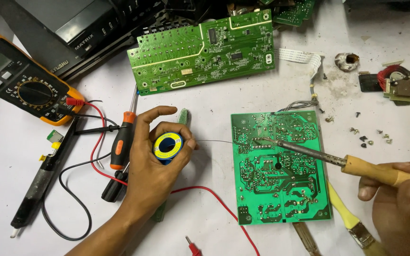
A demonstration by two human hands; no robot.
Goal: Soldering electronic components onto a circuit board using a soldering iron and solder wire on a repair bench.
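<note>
Our left hand (155, 156) curls around a small blue and yellow solder spool (168, 147), thumb and fingers pinching it, with a thin solder wire (214, 141) running from it to the green circuit board (281, 189). Our right hand (399, 199) is closed around the wooden handle of a soldering iron (338, 161), whose metal tip touches the board's upper left area, just where the wire ends. The board lies solder side up on the white worktop (262, 95). We judge the soldering to be under way on one joint near the board's top left; how many joints are finished or left, we cannot tell.

Left of the board lie an orange-handled screwdriver (121, 142), red and black test leads (91, 156) and an orange multimeter (20, 78). Above the board rests a larger green board (205, 52). Right of it are loose screws (371, 137), and below it a yellow-handled brush (352, 223).
</note>
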